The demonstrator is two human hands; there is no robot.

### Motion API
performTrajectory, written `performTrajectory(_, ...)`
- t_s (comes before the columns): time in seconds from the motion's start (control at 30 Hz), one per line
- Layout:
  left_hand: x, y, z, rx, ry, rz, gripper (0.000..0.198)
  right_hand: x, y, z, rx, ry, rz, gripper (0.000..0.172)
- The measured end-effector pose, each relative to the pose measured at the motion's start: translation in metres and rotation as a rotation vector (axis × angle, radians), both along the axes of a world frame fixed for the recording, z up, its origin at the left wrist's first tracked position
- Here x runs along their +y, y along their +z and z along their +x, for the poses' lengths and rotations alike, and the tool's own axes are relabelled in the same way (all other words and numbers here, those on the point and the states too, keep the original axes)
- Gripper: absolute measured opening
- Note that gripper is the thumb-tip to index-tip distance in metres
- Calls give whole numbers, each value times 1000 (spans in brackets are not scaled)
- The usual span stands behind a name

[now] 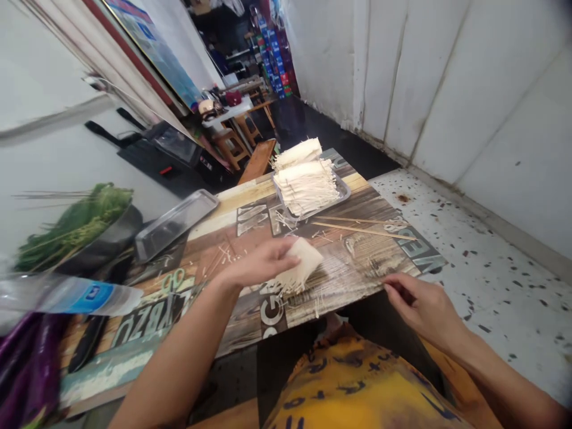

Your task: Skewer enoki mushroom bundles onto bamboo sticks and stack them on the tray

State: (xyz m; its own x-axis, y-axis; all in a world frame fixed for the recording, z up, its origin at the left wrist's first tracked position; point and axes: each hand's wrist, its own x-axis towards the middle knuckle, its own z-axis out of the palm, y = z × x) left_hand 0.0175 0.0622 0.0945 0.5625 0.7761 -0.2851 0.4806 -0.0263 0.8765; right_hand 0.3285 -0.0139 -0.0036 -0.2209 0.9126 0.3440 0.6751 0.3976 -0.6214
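Observation:
My left hand (272, 261) is closed on a flat bundle of enoki mushrooms (309, 262) just over the table, the thin stem ends fanning toward me. At the table's near right edge, my right hand (413, 301) has its thumb and fingers pinched together; whatever they hold, if anything, is too small to make out. Beyond my hands, a clear plastic tray (345, 192) is piled with more enoki bundles (308, 187). Two thin wooden skewers (366, 229) lie on the table between the tray and my right hand.
Loose mushroom bits litter the printed wooden tabletop (250, 310). To the left are another clear tray (179, 223), a bowl (111, 238) of leafy greens (84, 223), a plastic bottle (96, 296), a black-handled knife (87, 345) and purple eggplants (38, 363). A wooden bench (259, 159) stands behind the table.

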Motion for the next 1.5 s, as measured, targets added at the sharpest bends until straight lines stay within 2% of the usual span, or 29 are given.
performTrajectory(0.07,3,-16,15,7,-93,-23,37,-5,0,1,-3,16,-38,13)
performTrajectory(0.1,5,-24,21,27,-118,20,36,-8,0,2,-7,26,-59,14)
performTrajectory(0.2,12,-39,30,219,-23,305,38,-18,-3,7,-28,45,-125,16)
performTrajectory(0.3,14,-46,30,461,101,556,39,-28,-7,13,-29,35,-133,21)
performTrajectory(0.4,13,-48,21,439,93,739,31,-38,-10,15,-5,52,-89,26)
performTrajectory(0.47,13,-48,10,395,147,871,30,-43,-11,14,11,86,-71,27)
performTrajectory(0.53,13,-47,-3,461,188,941,32,-46,-11,12,23,112,-58,27)
performTrajectory(0.67,15,-51,-23,688,105,842,46,-47,-11,11,35,125,-17,27)
performTrajectory(0.77,18,-58,-26,692,102,793,41,-48,-8,11,32,148,-11,27)
performTrajectory(0.97,23,-57,-16,732,280,876,36,-52,-2,12,1,203,-31,29)
performTrajectory(1.03,13,-56,-4,715,294,935,39,-54,-1,14,-10,216,-45,30)
performTrajectory(1.1,-6,-60,13,690,248,952,46,-56,-1,17,-14,224,-36,32)
performTrajectory(1.17,-29,-67,31,721,151,929,56,-57,-3,19,-14,227,-20,33)
performTrajectory(1.27,-54,-80,51,792,174,912,61,-58,-6,21,-11,231,-16,35)
performTrajectory(1.4,-60,-87,62,846,264,917,58,-58,-7,21,-11,254,-24,37)
performTrajectory(1.5,-55,-86,65,865,267,889,54,-58,-5,20,-36,252,-23,37)
